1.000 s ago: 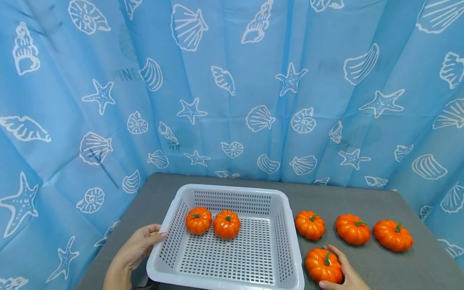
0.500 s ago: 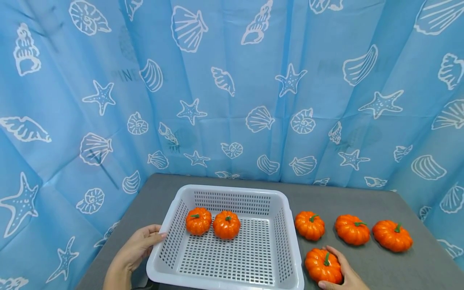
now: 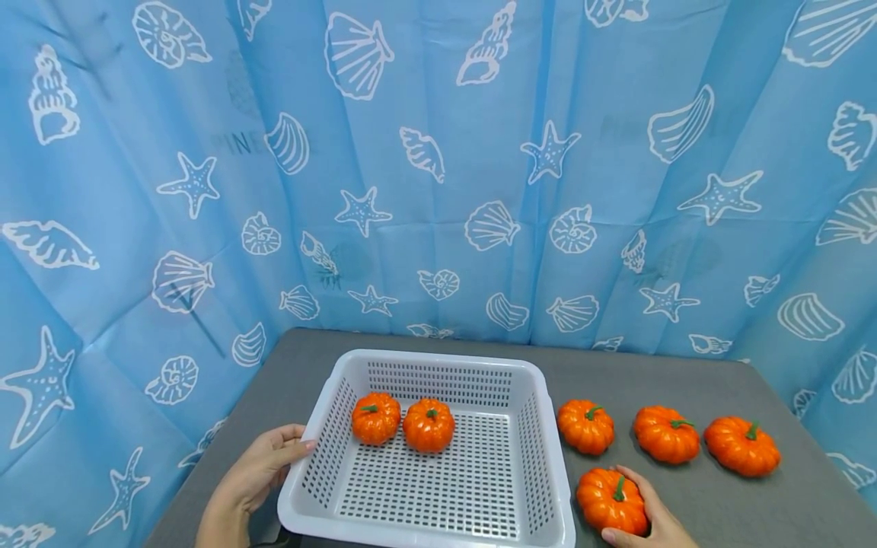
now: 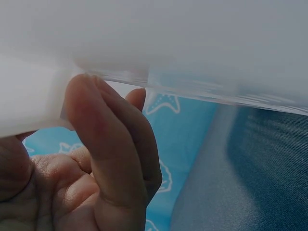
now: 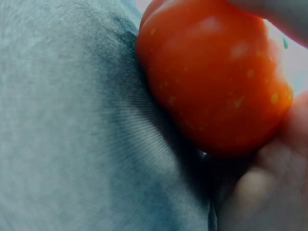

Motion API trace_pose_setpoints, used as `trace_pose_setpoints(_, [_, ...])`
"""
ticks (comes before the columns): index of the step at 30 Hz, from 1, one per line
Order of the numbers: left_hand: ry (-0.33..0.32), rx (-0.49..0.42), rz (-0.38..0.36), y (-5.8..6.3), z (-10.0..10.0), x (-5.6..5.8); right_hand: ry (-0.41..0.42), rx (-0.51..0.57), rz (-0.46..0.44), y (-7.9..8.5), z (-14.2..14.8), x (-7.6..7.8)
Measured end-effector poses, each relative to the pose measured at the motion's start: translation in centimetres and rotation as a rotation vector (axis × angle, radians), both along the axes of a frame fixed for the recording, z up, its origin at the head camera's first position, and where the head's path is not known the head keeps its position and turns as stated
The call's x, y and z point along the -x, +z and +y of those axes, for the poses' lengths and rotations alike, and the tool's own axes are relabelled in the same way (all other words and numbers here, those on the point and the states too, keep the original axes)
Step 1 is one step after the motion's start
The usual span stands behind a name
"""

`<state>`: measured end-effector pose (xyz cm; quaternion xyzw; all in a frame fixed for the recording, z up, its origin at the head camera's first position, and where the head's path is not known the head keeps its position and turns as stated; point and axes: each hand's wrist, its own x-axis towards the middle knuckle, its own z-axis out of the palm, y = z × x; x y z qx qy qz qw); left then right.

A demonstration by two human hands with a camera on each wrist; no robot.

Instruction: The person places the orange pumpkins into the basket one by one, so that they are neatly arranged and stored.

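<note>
A white perforated plastic basket (image 3: 548,464) stands on the grey table, with two small orange pumpkins (image 3: 375,418) (image 3: 428,425) in its left back part. My left hand (image 3: 256,472) grips the basket's left rim, thumb on top; in the left wrist view its curled fingers (image 4: 110,144) are under the rim. To the right of the basket, my right hand (image 3: 654,517) holds another orange pumpkin (image 3: 606,502) with a green stem, fingers behind it and thumb in front. The right wrist view shows that pumpkin (image 5: 211,77) close up, between thumb and fingers, low by the grey cloth.
Three more orange pumpkins lie in a row on the table (image 3: 685,502) right of the basket: one near its rim (image 3: 585,426), one in the middle (image 3: 666,434), one farthest right (image 3: 742,447). A blue curtain (image 3: 438,190) with white shells hangs behind and at both sides.
</note>
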<state>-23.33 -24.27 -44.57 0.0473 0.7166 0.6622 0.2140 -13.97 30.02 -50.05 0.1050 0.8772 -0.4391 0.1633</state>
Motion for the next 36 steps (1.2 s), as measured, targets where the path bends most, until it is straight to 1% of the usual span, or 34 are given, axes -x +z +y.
trace_pose_setpoints(10, [-0.01, -0.007, 0.002, -0.1, 0.0, 0.0, -0.001, -0.029, 0.007, 0.2, 0.0, 0.0])
trace_pose_setpoints(16, [-0.002, -0.001, 0.003, -0.2, 0.0, 0.0, -0.008, -0.045, 0.01, 0.4, 0.0, 0.0])
trace_pose_setpoints(22, [-0.002, -0.008, -0.002, 0.0, 0.0, -0.1, -0.013, -0.056, 0.017, 0.1, 0.2, 0.1])
trace_pose_setpoints(27, [-0.032, -0.036, 0.0, 0.0, -0.1, -0.2, -0.007, -0.072, 0.019, -0.1, 0.4, -0.1])
trace_pose_setpoints(30, [-0.057, -0.051, 0.014, 0.0, -0.2, -0.2, -0.015, -0.074, 0.021, 0.1, 0.5, -0.1])
trace_pose_setpoints(36, [-0.034, -0.027, 0.013, -0.1, -0.1, -0.1, -0.02, -0.081, 0.023, 1.0, 0.4, -0.1])
